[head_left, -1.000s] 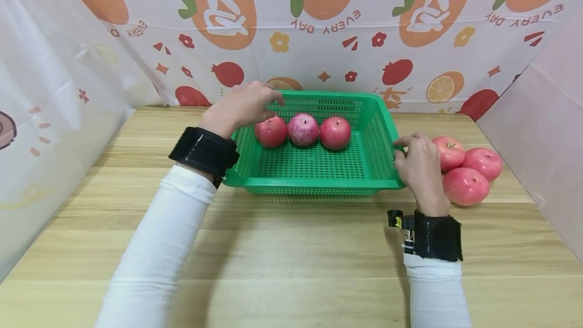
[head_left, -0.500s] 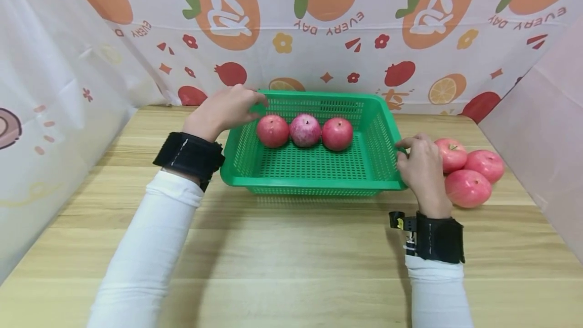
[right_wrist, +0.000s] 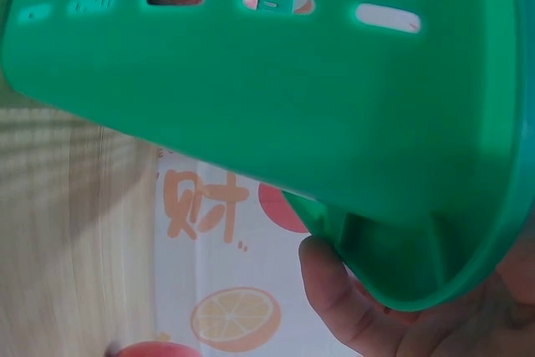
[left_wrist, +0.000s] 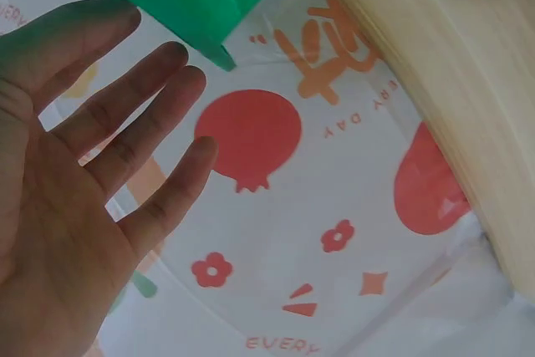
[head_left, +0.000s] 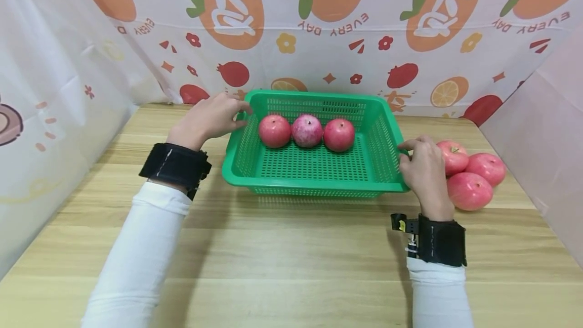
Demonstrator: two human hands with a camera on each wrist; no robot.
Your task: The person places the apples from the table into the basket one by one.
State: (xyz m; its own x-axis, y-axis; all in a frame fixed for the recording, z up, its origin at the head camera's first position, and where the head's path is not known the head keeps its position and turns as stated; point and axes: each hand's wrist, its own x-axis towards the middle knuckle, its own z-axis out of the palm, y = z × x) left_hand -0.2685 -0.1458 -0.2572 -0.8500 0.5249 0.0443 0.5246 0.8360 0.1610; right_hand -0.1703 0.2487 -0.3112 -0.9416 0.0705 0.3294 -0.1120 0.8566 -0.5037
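Note:
A green plastic basket [head_left: 314, 185] with slotted walls stands on the table. Inside it, three apples sit in a row: a red one [head_left: 275, 131], a mottled purplish one [head_left: 307, 130] and another red one [head_left: 339, 135]. At the basket's left end, my left hand [head_left: 209, 120] has its fingertips right by the rim; the left wrist view shows its fingers [left_wrist: 138, 135] spread and holding nothing. My right hand [head_left: 424, 171] grips the handle at the right end, with a fingertip [right_wrist: 330, 277] curled under the handle lip [right_wrist: 418, 290] in the right wrist view.
Three more apples cluster on the table right of my right hand: one at the back [head_left: 452, 157], one at the right [head_left: 487, 168] and one in front [head_left: 470, 191]. A fruit-printed cloth [head_left: 291, 9] hangs behind the wooden table [head_left: 282, 252].
My left hand has drawn left and slightly down, from over the leftmost apple to the basket's left rim. The right hand keeps its grip on the basket; the apples stay in place.

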